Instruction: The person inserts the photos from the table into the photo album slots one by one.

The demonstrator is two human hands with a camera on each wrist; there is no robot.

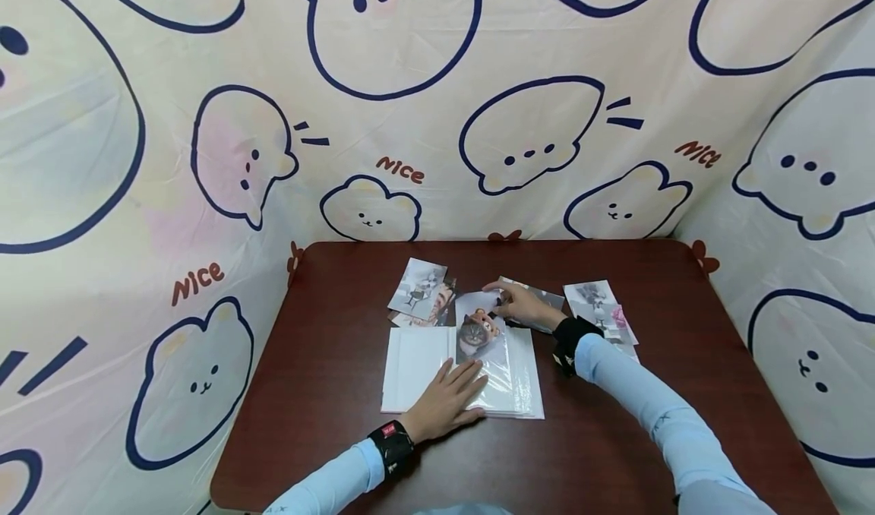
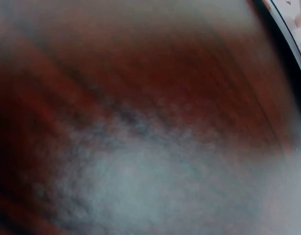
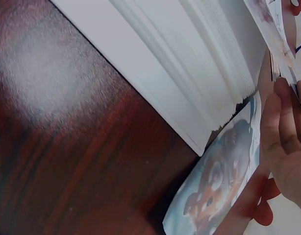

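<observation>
A photo album (image 1: 418, 367) with clear sleeves lies open on the table. A photo of a cat in a hat (image 1: 476, 331) lies over its right page, the lower part down in a clear sleeve and the top standing out past the album's far edge. My right hand (image 1: 519, 304) pinches this photo near its upper right edge; the right wrist view also shows the right hand (image 3: 285, 132) with its fingers on the photo. With fingers spread and fairly straight, my left hand (image 1: 444, 402) rests on the album's lower middle. The left wrist view is blurred and shows no hand.
Several loose photos (image 1: 417, 285) overlap behind the album's left page. Another photo (image 1: 547, 296) lies partly under the right hand, and more photos (image 1: 595, 306) lie to the right. The brown table (image 1: 328, 295) meets a patterned cloth (image 1: 437, 135) at its back.
</observation>
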